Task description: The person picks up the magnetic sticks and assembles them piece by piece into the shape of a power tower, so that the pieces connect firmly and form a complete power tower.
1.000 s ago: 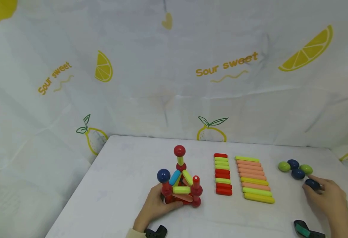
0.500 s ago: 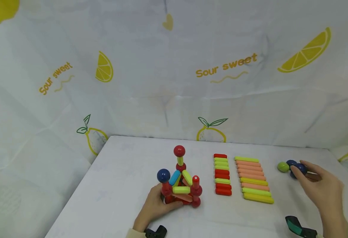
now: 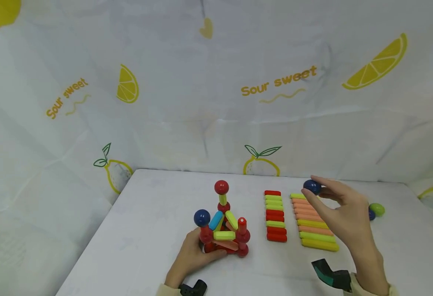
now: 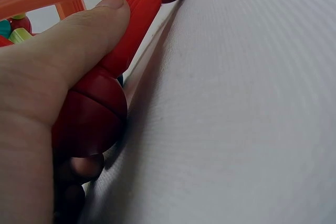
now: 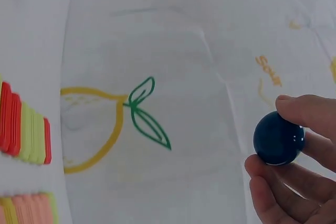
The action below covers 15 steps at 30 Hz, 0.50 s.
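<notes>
In the head view, my left hand [image 3: 195, 253] grips the lower left of a structure [image 3: 224, 235] of coloured sticks and balls on the white table. Its thumb [image 4: 100, 32] lies along a red stick [image 4: 137, 22] beside a dark red ball [image 4: 92, 116]; the fingers behind are mostly hidden. A blue ball [image 3: 202, 218] tops the structure's left post, a red ball [image 3: 221, 187] its rear post. The right post is a red stick [image 3: 242, 224] with a bare upper end. My right hand [image 3: 343, 209] pinches another blue ball [image 5: 279, 138] between thumb and fingertips, raised above the table.
Short red and yellow-green sticks [image 3: 274, 218] lie in a row right of the structure. Longer orange, yellow and green sticks [image 3: 314, 228] form a second row, partly behind the right hand. Beyond it sit a green ball [image 3: 377, 209] and a partly hidden blue ball [image 3: 371, 214].
My right hand has picked a blue ball from the group at the right, then lifted it and carried it left over the long sticks. The left hand and the structure have stayed put.
</notes>
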{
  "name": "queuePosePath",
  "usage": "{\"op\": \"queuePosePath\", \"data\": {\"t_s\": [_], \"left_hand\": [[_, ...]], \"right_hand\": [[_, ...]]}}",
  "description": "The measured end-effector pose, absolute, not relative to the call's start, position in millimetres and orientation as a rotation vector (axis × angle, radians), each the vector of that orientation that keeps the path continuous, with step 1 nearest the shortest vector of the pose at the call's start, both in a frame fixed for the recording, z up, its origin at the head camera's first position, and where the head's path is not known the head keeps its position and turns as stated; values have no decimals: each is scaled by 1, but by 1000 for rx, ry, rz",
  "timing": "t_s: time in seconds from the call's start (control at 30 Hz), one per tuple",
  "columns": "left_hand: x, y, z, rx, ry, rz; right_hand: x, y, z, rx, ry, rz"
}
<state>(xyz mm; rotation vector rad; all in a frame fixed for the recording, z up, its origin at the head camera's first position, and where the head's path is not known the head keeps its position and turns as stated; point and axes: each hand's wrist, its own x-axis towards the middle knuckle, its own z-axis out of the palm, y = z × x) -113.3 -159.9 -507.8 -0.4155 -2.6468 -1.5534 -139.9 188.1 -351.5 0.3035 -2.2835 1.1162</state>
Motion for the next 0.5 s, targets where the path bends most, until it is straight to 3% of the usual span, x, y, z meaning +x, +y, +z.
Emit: {"op": "queuePosePath", "data": {"t_s": [0.5], "left_hand": [[-114, -162, -510, -439, -2633, -1558]], "right_hand": [[-124, 106, -339, 706, -2260, 1199]]}}
